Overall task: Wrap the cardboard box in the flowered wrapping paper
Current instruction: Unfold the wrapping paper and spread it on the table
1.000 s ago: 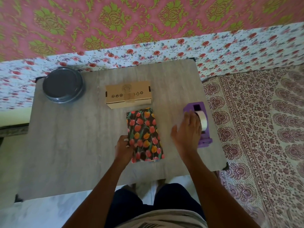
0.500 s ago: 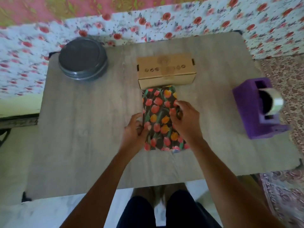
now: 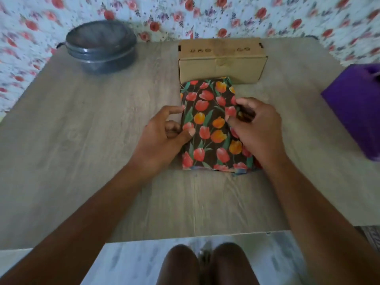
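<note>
**A:** Where's the paper?

**B:** The folded wrapping paper (image 3: 211, 124) lies flat mid-worktop (image 3: 82, 140). Its far edge touches the near face of the cardboard box (image 3: 222, 60). The box is unwrapped and sits close to the worktop's far edge.

**A:** Hands?

**B:** The left hand (image 3: 162, 138) pinches the paper's left edge, thumb on top, fingers (image 3: 174, 109) curled at the edge. The right hand (image 3: 259, 128) grips the right edge, fingers curled over it.

**A:** Room to move?

**B:** There's a wide bare stretch left of the paper. A bare band runs between the paper's near edge and the worktop's near edge, and both forearms cross it. The right side is tighter. A purple tape dispenser (image 3: 357, 108) stands by the right edge, partly out of view, apart from the right hand.

**A:** Anything else?

**B:** A round grey tin (image 3: 100, 46) sits at the far left corner, well apart from the box. A flowered cloth (image 3: 287, 17) lies behind the worktop. Knees (image 3: 203, 264) show below the near edge.
</note>
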`<state>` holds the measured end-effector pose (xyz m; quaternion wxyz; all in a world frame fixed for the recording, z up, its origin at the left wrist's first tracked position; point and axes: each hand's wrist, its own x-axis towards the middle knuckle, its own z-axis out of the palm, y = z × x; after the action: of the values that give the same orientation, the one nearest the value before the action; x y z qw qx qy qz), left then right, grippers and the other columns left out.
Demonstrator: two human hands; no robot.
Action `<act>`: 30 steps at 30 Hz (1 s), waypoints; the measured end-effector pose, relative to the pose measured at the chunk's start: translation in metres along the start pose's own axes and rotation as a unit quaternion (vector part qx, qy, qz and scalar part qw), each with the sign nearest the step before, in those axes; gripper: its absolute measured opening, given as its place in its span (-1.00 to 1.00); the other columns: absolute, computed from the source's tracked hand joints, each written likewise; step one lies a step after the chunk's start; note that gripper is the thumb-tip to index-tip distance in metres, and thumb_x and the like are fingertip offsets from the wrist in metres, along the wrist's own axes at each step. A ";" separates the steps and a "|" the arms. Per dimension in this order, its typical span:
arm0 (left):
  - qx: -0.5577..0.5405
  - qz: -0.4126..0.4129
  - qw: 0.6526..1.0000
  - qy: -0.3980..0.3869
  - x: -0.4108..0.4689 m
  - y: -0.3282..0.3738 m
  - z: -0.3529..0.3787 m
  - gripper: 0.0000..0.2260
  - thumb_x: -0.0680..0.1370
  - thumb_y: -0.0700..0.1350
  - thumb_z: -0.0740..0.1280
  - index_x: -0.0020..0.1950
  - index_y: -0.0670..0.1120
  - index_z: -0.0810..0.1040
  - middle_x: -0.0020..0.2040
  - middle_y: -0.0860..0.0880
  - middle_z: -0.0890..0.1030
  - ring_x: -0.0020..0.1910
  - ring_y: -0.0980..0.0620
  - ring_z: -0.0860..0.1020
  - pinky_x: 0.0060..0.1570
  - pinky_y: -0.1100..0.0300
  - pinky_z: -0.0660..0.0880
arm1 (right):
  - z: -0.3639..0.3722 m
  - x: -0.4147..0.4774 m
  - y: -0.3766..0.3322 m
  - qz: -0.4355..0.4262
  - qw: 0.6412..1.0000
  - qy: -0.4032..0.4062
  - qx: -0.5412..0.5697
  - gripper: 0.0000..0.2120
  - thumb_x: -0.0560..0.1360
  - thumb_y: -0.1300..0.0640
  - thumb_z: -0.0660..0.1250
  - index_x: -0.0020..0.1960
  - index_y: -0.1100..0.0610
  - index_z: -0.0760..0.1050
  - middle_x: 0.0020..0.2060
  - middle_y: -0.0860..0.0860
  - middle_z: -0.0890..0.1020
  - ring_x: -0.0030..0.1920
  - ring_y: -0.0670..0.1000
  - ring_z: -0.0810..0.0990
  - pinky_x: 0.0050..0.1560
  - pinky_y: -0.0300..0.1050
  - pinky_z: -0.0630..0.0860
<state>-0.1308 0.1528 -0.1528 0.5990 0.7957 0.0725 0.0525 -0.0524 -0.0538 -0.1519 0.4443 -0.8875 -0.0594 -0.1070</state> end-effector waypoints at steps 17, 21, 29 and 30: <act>0.099 0.019 0.984 0.144 -0.071 0.035 0.025 -0.86 0.58 -0.07 0.44 0.13 0.09 0.63 0.21 -0.05 0.56 0.08 0.04 0.57 -0.11 0.13 0.65 | -0.069 -0.077 -0.044 0.200 0.930 -0.107 0.290 -0.95 0.51 0.33 0.45 -0.05 0.28 0.60 -0.16 0.18 0.70 -0.13 0.15 0.69 -0.17 -0.02 0.64; 0.081 0.136 0.987 0.023 -0.110 0.055 0.034 -0.70 0.43 0.36 0.40 0.02 0.23 0.60 -0.03 0.18 0.67 -0.05 0.19 0.65 -0.03 0.19 0.58 | -0.075 -0.093 -0.058 0.183 0.901 -0.107 0.379 -0.91 0.54 0.25 0.46 -0.13 0.24 0.59 -0.26 0.15 0.72 -0.34 0.07 0.70 -0.39 -0.11 0.60; -0.162 0.049 0.982 0.081 -0.108 0.060 0.036 -0.65 0.42 -0.48 0.34 0.07 -0.14 0.67 -0.08 -0.09 0.75 -0.09 -0.11 0.72 -0.22 0.07 0.63 | -0.060 -0.089 -0.050 0.027 0.893 -0.128 0.431 -0.86 0.58 0.29 0.37 0.04 0.18 0.70 -0.03 0.12 0.76 0.02 0.12 0.75 -0.06 -0.12 0.64; -0.234 0.028 0.968 0.084 -0.104 0.059 0.031 -0.65 0.44 -0.49 0.29 0.12 -0.18 0.64 -0.04 -0.15 0.74 -0.08 -0.15 0.71 -0.21 0.03 0.64 | -0.057 -0.085 -0.049 0.015 0.915 -0.099 0.392 -0.90 0.54 0.24 0.46 0.04 0.14 0.70 -0.07 0.09 0.76 -0.03 0.09 0.75 -0.12 -0.16 0.63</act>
<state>-0.2249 0.0893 -0.1047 0.7584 0.6281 0.0856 0.1515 -0.1527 -0.0712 -0.1017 0.7499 -0.6490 -0.1266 0.0200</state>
